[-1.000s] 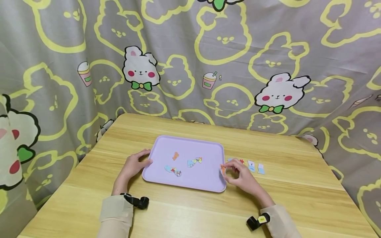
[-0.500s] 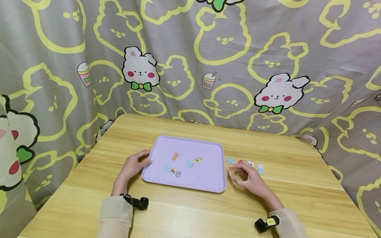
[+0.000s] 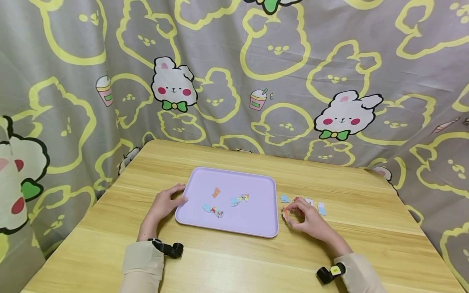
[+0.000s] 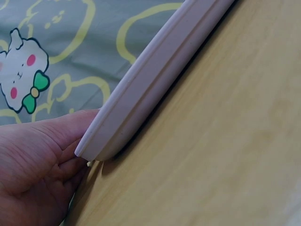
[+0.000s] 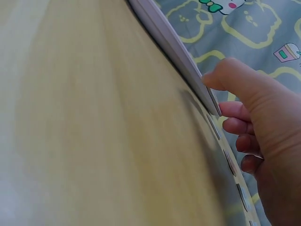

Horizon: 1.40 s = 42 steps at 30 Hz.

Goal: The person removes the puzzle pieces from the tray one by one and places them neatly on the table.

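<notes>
Wrist camera: black, strapped near the left cuff; another at the right.
Left hand: holding the tray at its left edge, thumb on the rim, fingers outside.
Right hand: thumb and finger pinching an orange piece just right of the tray; whether the piece touches the table I can't tell.
Feel: looks like thin card, so probably very light, bendy and easily creased; best held lightly by opposite edges.
Tray: lilac, flat on the table; likely stiff and smooth, best gripped at its raised rim.
Tray bits: another orange piece, two multicoloured strips.
Row: small blue, red and white pieces on the table, partly behind the right hand.
Backdrop: cartoon-print curtain.
</notes>
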Each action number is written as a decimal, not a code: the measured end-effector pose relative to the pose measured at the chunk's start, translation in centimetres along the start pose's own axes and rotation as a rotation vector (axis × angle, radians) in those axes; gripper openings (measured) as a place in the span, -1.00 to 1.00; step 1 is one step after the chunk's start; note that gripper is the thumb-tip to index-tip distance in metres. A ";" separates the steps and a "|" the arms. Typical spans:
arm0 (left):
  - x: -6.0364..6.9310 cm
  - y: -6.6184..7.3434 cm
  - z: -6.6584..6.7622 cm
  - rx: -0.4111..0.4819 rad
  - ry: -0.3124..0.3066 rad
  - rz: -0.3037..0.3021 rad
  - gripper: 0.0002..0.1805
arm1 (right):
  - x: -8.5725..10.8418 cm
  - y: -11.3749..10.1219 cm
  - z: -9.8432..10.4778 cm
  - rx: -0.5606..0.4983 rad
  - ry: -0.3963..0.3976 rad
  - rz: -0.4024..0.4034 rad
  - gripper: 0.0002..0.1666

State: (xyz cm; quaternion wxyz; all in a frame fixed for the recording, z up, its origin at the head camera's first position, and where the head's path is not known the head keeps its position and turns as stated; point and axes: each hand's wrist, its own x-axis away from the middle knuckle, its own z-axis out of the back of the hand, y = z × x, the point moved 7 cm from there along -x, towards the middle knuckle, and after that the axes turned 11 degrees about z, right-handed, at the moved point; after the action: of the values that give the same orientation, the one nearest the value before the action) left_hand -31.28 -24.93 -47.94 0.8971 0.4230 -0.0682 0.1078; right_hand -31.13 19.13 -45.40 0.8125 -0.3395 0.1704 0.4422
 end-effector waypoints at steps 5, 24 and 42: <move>-0.1 -0.1 0.0 -0.001 0.004 -0.007 -0.41 | -0.1 0.7 0.0 0.012 -0.055 0.008 -0.61; 0.0 -0.1 0.0 0.014 0.007 -0.007 -0.42 | 0.1 0.8 0.2 0.138 -0.176 -0.025 -0.63; 0.0 -0.1 0.0 0.014 0.011 -0.007 -0.42 | -2.5 -0.9 -1.4 0.130 -0.048 -0.182 -0.51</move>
State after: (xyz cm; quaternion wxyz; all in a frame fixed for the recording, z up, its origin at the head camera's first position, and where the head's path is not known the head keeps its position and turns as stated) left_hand -31.28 -24.95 -48.04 0.8948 0.4290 -0.0608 0.1076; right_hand -31.72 16.25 -44.60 0.8736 -0.2894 0.1475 0.3625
